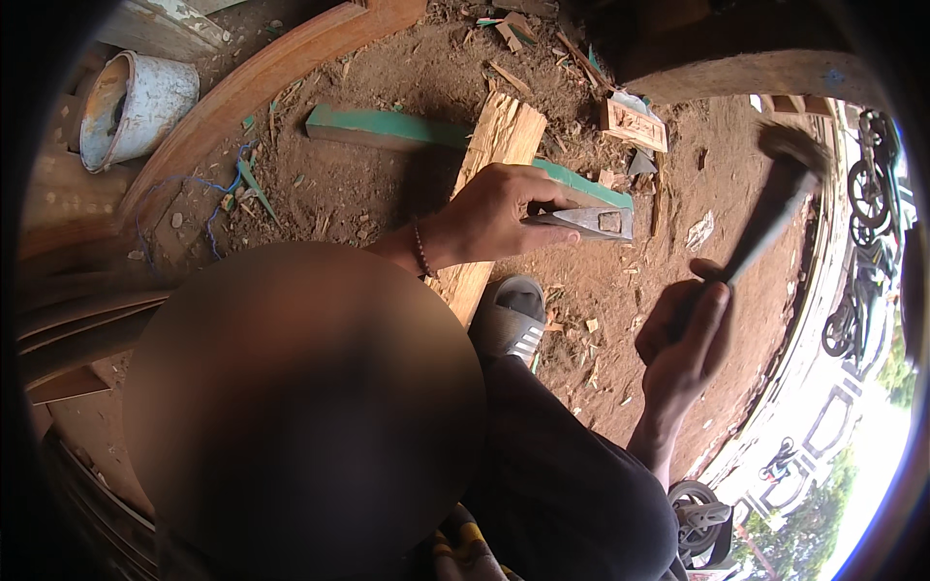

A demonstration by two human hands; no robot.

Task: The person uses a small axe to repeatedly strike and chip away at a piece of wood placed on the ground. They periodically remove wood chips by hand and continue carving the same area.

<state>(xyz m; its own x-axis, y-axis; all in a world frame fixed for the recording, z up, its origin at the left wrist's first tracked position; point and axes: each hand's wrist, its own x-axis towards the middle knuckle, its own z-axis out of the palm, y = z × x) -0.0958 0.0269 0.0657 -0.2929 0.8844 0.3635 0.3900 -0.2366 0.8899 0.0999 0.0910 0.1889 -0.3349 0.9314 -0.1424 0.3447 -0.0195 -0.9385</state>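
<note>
Right hand (683,344) fisted round one raised hammer (775,208); left hand (499,213) gripping one chisel (586,221) over one plank (489,165).

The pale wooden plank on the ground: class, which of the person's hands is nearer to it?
Left. The left hand sits directly over the pale wooden plank, holding a metal wedge. The right hand is off to its right, raising a hammer.

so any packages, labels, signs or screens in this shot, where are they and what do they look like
No package, label, sign or screen can be made out.
Closest thing: a pale scrap lying on the dirt between the two hands, flat and whitish, too small to tell what it is.
Grey-white bucket, upper left, lying on its side, no label visible.
Small carved wooden block, top centre-right on the dirt, rectangular, pale wood, carving only.
</note>
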